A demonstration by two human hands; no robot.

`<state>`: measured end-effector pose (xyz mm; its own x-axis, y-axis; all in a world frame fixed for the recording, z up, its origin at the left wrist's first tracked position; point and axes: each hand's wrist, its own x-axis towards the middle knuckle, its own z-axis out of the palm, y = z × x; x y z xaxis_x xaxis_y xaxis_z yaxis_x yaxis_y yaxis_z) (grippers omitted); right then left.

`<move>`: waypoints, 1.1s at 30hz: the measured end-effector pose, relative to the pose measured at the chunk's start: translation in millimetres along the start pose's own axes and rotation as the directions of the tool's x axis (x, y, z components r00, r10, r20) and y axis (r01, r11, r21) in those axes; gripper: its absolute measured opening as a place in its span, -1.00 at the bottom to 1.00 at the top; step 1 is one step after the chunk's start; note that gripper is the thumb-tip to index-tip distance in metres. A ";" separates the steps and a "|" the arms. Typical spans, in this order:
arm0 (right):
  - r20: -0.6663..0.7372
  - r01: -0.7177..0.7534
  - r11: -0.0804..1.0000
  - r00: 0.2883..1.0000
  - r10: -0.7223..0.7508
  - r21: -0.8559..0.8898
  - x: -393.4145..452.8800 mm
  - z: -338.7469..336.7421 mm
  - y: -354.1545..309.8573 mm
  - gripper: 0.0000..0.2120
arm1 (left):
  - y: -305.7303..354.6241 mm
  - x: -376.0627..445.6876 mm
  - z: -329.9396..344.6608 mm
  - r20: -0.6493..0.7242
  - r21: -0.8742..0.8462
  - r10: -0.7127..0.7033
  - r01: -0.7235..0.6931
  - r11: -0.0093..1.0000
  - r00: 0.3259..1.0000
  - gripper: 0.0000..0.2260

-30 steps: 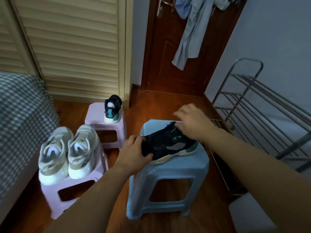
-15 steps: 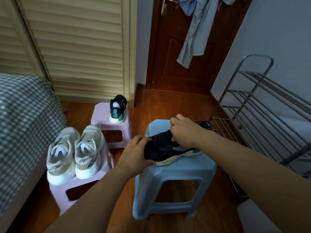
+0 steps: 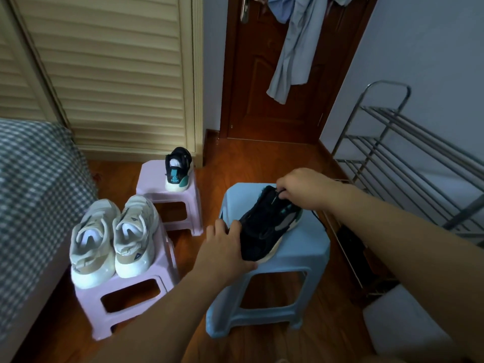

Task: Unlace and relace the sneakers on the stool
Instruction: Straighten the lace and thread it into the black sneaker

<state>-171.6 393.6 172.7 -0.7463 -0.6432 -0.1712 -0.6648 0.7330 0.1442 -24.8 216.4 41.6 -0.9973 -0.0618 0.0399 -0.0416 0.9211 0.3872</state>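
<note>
Nearest the camera, two bare forearms reach forward over a wooden floor [image 3: 262,158]. The left hand [image 3: 225,247] wraps its fingers and thumb around the near end of a black sneaker [image 3: 269,221], gripping it at the pale sole. That sneaker lies tilted on top of a light blue stool [image 3: 309,247], its length running away from the camera toward the upper right. The right hand [image 3: 306,188] sits at the far end of the sneaker, its fingertips pinching a black lace [image 3: 281,193] at the top of the shoe; a strand of lace also hangs off the stool's right edge. The two hands are apart, one at each end of the shoe.

To the left, a pink stool [image 3: 131,297] carries a pair of white sneakers [image 3: 112,237] side by side, heels toward the camera. Beside it at the left edge is a bed with a checked cover [image 3: 34,184].

Further back, a second pink stool [image 3: 154,184] holds a single black and teal sneaker [image 3: 178,169], heel facing the camera. On the right stands a metal shoe rack [image 3: 392,158] against the wall. Behind everything are slatted closet doors [image 3: 112,74] and a brown door [image 3: 262,87] with pale blue clothes [image 3: 293,48] hanging on it.
</note>
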 end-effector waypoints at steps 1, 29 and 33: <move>0.035 -0.017 0.998 0.999 0.015 0.068 -3.1 -5.4 0.5 -0.82 | 6.1 -4.0 1.3 0.000 0.021 -0.011 0.011 1.000 1.000 -0.23; -0.041 -0.029 0.188 0.932 0.359 0.982 -106.9 -190.4 -16.3 -0.57 | 164.8 54.4 -320.9 0.095 -0.919 0.112 0.043 0.392 0.989 -0.71; -0.073 0.128 -0.226 0.969 0.237 0.966 -116.1 -208.3 -32.8 -0.50 | 176.8 39.3 -354.7 -0.067 -0.863 0.120 -0.117 0.491 0.991 -0.73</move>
<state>-69.9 398.1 390.9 -0.8830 -0.4655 -0.0603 0.0860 -0.0341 -0.9957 -49.9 240.4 438.4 -0.9888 0.0235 0.1472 0.1490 0.1275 0.9806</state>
